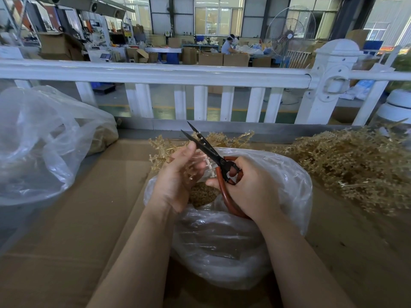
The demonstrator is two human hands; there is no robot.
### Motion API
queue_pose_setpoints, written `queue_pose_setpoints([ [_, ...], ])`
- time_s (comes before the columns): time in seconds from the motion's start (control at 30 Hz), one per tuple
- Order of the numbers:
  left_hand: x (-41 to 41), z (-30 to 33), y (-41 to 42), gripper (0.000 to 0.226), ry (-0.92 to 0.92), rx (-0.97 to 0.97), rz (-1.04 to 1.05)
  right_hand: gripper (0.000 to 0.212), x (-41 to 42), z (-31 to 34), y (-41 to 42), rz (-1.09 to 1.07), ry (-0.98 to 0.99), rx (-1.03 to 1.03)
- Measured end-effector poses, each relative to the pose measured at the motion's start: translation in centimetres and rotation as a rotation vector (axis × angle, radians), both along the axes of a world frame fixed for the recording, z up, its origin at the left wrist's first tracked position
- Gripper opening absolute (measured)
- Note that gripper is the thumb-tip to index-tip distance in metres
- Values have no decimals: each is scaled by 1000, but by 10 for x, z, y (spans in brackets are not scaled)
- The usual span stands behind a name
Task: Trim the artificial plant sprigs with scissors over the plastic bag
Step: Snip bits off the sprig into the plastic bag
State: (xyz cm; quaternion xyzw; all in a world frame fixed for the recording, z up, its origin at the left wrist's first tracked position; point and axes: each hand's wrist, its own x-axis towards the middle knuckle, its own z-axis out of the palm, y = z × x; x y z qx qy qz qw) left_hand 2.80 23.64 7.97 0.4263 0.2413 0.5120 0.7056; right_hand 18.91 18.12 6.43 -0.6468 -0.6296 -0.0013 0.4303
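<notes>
My left hand [178,176] holds a pale golden artificial sprig [164,150], its branches spreading out behind the fingers. My right hand [249,187] grips scissors [213,156] with black blades and red-brown handles. The blades stand slightly apart and point up and left past my left thumb. Both hands hover over a clear plastic bag [289,187] on the cardboard. Inside the bag lies a heap of small brownish trimmings [202,193].
A big pile of golden sprigs [351,165] lies at the right on the cardboard-covered table [89,218]. A second clear bag [40,147] with some cuttings bulges at the left. A white fence [200,74] runs along the table's far edge. Beyond it, a person works among boxes.
</notes>
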Motion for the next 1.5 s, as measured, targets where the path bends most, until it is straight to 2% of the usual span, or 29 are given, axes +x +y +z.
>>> queue_pose_setpoints([
  [0.3, 0, -1, 2, 3, -76, -13, 8, 60, -1, 0, -2, 70, 60, 7],
  [0.47, 3, -1, 0, 2, -78, 1, 45, 63, 0, -1, -2, 73, 60, 8],
  [0.87, 4, -3, 0, 2, -85, -7, 73, 55, -2, 0, -2, 47, 27, -2],
  [1.0, 5, -2, 0, 1, -88, -12, 81, 64, -3, 1, -2, 24, 18, -22],
  [1.13, 5, -2, -1, 12, -68, 16, 108, 76, -3, 3, -2, 29, 6, -32],
  [1.27, 5, -2, 0, 7, -80, 28, 148, 72, -2, 3, -1, 18, 8, -56],
  [1.5, 12, 0, -5, 6, 15, 71, 152, 64, 1, -2, 3, -2, 19, -101],
])
